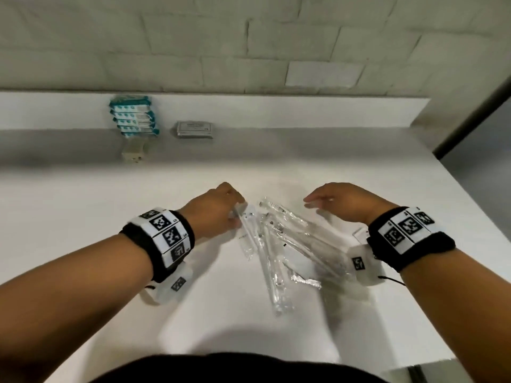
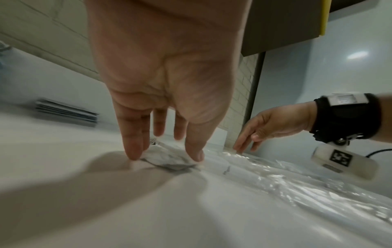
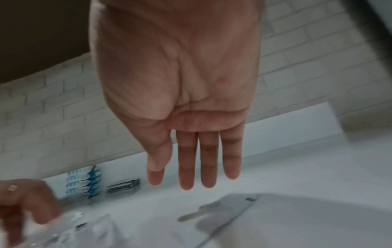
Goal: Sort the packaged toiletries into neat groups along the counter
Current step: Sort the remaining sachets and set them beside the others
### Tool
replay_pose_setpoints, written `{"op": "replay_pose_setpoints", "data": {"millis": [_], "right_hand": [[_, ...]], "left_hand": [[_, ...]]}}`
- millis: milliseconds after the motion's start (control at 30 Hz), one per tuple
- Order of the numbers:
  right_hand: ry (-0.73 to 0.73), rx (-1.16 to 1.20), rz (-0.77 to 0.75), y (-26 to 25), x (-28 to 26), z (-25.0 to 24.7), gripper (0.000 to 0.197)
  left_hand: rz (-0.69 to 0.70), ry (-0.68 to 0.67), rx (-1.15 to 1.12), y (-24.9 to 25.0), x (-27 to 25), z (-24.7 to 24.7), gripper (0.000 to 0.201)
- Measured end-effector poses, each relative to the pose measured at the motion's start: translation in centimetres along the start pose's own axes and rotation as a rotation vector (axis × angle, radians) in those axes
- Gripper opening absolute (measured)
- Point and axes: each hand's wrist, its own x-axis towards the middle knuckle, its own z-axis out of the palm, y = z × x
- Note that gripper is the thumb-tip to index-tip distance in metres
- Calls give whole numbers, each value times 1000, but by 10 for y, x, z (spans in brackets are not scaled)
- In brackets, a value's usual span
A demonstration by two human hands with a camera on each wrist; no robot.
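Note:
Several clear-wrapped toothbrush packets (image 1: 279, 244) lie fanned in a loose pile mid-counter, and show as shiny film (image 2: 275, 181) in the left wrist view. My left hand (image 1: 237, 214) is at the pile's far left. There its thumb and fingers (image 2: 165, 157) pinch the crumpled end of one clear packet (image 2: 174, 165). My right hand (image 1: 318, 203) hovers over the pile's far right end with fingers straight and together (image 3: 191, 176), holding nothing. Motion blur smears the packets (image 3: 70, 231) in the right wrist view.
On the back ledge stand a stack of teal-and-white packets (image 1: 134, 117) and a stack of flat grey packets (image 1: 193, 129). A beige wall socket (image 1: 133, 154) sits below the ledge. A flat white packet (image 1: 362, 234) lies under my right wrist. The counter's right edge (image 1: 470, 214) runs diagonally.

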Motion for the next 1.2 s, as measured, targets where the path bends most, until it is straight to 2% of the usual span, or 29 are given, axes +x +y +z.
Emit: {"op": "replay_pose_setpoints", "data": {"millis": [100, 200, 267, 333, 400, 500, 567, 667, 800, 900, 967, 1033, 1067, 1100, 1133, 1200], "right_hand": [[66, -133, 37, 23, -9, -5, 27], [81, -191, 79, 37, -9, -5, 38], [71, -269, 62, 40, -6, -1, 50], [10, -425, 9, 40, -1, 5, 58], [-4, -559, -39, 39, 4, 12, 58], [74, -533, -21, 36, 9, 16, 42], [25, -459, 55, 34, 10, 13, 36], [-70, -443, 142, 31, 7, 9, 41], [-73, -381, 109, 30, 3, 14, 39], [-99, -300, 85, 29, 0, 18, 43], [-113, -297, 69, 31, -5, 17, 44], [-83, -282, 36, 38, -11, 9, 35], [-46, -234, 23, 42, -16, 3, 29], [-1, -176, 6, 47, -22, -6, 21], [29, -160, 1, 56, -29, -15, 17], [26, -224, 4, 71, -39, -31, 20]], "left_hand": [[-68, 37, -16, 10, -19, 6, 48], [-202, -14, 135, 20, -20, 5, 28], [-191, 79, 223, 26, -14, 2, 30], [-116, 164, 298, 28, -3, 3, 35], [-133, 76, 356, 30, 5, 4, 44], [-326, -46, 423, 38, 15, 5, 55], [-396, -72, 455, 46, 20, 7, 51], [-501, -136, 380, 55, 26, 10, 43], [-549, -163, 334, 60, 25, 9, 39], [-549, -42, 247, 65, 17, 3, 35], [-515, 149, 177, 72, 12, -4, 30], [-402, 369, 71, 82, 5, -10, 23], [-323, 378, -8, 88, -1, -12, 20], [-250, 287, -77, 95, -7, -11, 20], [-194, 130, -95, 103, -10, -8, 20], [-132, -167, 9, 119, -11, 7, 20]]}}
